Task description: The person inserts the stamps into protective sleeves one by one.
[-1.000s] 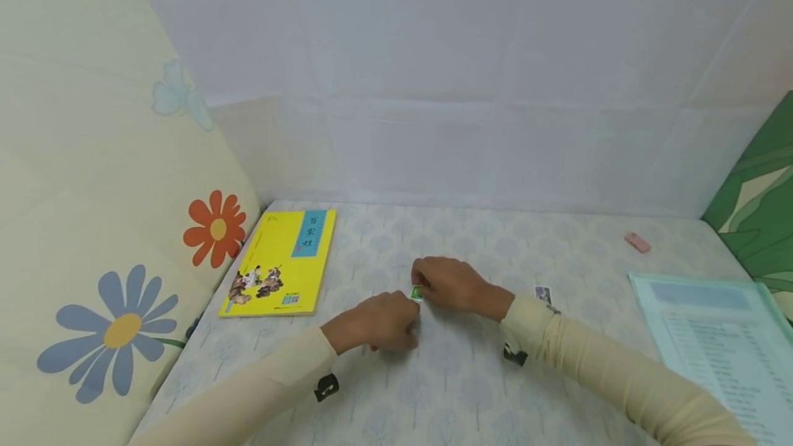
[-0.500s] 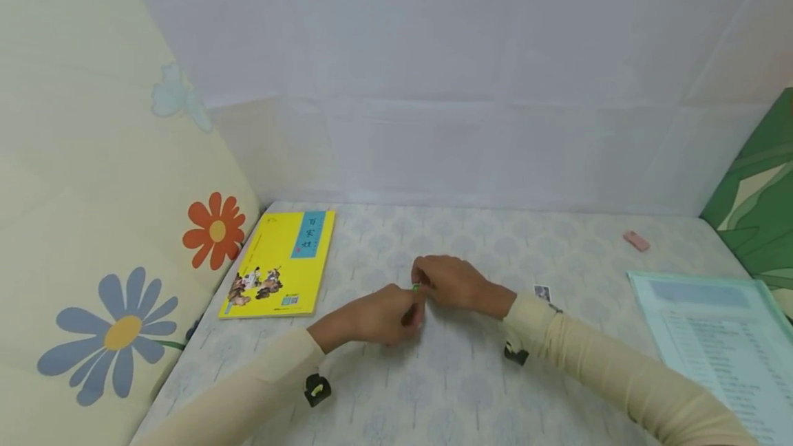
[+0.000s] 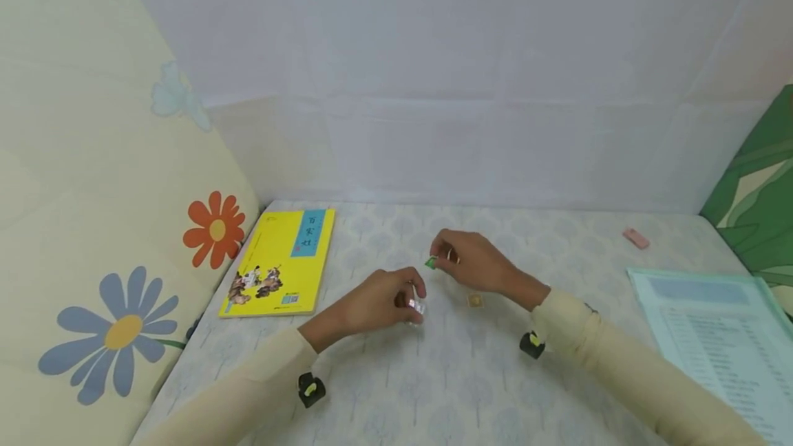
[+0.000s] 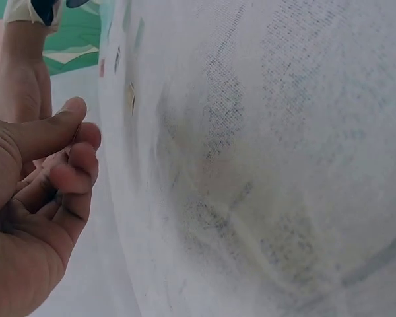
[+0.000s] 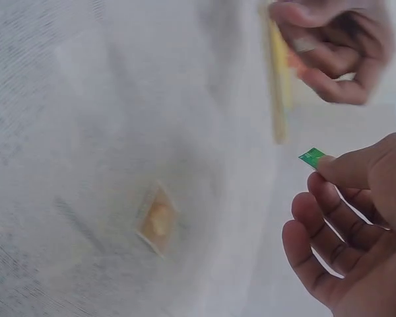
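Note:
In the head view my right hand [image 3: 473, 263] pinches a small green stamp [image 5: 312, 157] between thumb and fingertips, raised above the table. My left hand [image 3: 378, 300] stands to its left, pinching a small shiny, see-through piece [image 3: 416, 306] between thumb and index finger; the left wrist view shows it only edge-on. Under the right hand, a brownish stamp [image 3: 474, 301] with a pale border lies on the patterned tablecloth. A second stamp [image 4: 117, 58], farther off, shows in the left wrist view; in the head view the right forearm covers it.
A yellow book [image 3: 272, 267] lies at the left of the table. On the right lies a pale green sheet or folder [image 3: 712, 336] with printed lines. A small pink block [image 3: 636, 238] sits farther back. A white wall [image 3: 434, 150] closes off the rear.
My hands were close together over the green stamp. They have parted: the right lifted back and right with the stamp, the left holds the shiny piece. The brownish stamp has come into view.

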